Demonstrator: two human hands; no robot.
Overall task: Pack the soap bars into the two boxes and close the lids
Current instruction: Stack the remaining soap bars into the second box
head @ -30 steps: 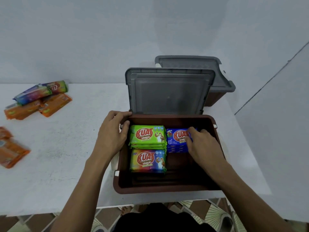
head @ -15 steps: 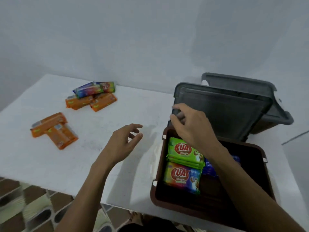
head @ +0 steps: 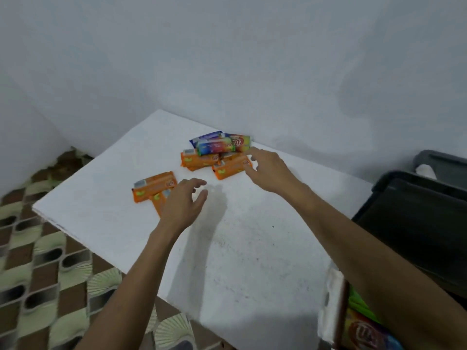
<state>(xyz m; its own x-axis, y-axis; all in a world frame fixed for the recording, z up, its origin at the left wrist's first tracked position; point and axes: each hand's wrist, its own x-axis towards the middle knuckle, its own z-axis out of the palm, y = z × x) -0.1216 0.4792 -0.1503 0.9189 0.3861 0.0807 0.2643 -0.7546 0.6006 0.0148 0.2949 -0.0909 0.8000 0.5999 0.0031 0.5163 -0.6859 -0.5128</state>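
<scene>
As loose soap bars (head: 199, 160) lie on the table (head: 252, 248), the left hand (head: 183, 205) and right hand (head: 267, 170) reach toward them, open and empty; next, each probably needs to grip a bar.

Nothing is reading clearly: red oval logos are showing on the orange soap bars (head: 199, 160) and the multicoloured soap bar (head: 214, 146) at centre and on the soap bar at lower right (head: 364, 334), their letters blurring beyond reading.

Wrapped soap bars (head: 199, 160) — two loose piles
</scene>
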